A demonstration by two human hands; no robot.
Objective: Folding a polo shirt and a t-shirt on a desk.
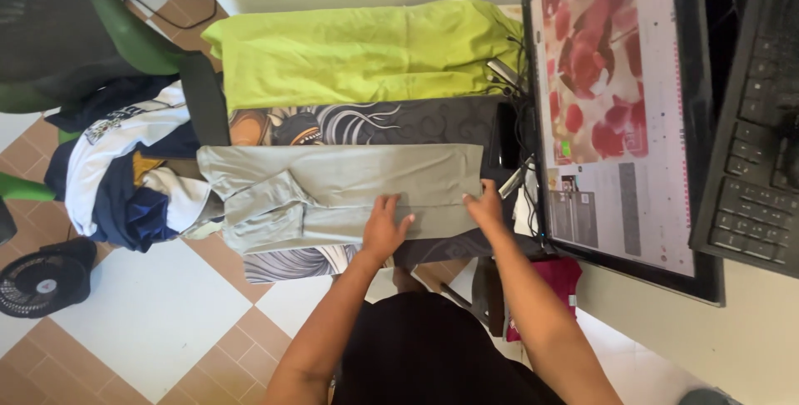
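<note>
Pressing down on a grey-green garment (349, 193), the left hand (384, 226) lies flat with its fingers spread apart, palm on the cloth near the garment's near edge. The right hand (485, 203) rests at the garment's right end, fingers together and bent over the cloth's edge; whether it pinches the cloth or only presses it cannot be told from this view. The garment is stretched lengthwise across the bench (449, 126), with a folded sleeve or flap doubled over at its left end. Under it lies a dark mat with a printed drawing (333, 124), which shows both beyond the garment's far edge and below its near edge. Farther off on the bench sits a lime-green cloth (358, 51), folded broad and flat, just beyond the mat and apart from the grey-green garment. To the left, a heap of white and navy clothes (125, 172) hangs over a green chair (100, 34), touching the left end of the bench. A small black fan (43, 276) stands on the tiled floor (158, 313) near the left. To the right a monitor (616, 114) shows a red and pink picture, and a black keyboard (753, 130) lies beyond it at the right edge. A bundle of dark cables (520, 122) runs between the monitor and the bench
</note>
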